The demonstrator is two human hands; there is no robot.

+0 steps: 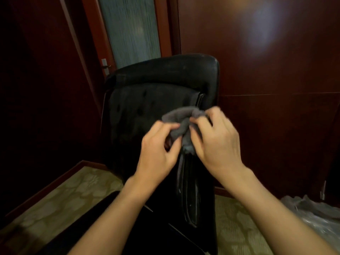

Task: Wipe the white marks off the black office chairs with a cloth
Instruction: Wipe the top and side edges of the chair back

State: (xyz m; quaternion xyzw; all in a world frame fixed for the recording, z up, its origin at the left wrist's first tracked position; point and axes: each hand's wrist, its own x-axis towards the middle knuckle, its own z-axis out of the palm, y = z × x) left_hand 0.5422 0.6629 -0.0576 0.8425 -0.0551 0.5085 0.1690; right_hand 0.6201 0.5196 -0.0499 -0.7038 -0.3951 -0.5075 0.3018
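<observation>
Your left hand (158, 150) and right hand (215, 138) both pinch the bunched grey cloth (181, 124) with curled fingers | cloth's long axis cannot be told | black office chair (147, 100) behind it, backrest upright, facing you

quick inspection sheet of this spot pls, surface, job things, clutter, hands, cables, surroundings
surface: patterned carpet, no table seen
job's things: black chair, faint white marks along its top edge and side trim; grey cloth bunched in front of the backrest
clutter: clear plastic wrap on the floor at right
grippers: left hand and right hand both pinch the cloth
cables: nothing seen
surroundings: dark red wood panels, door with frosted glass
</observation>
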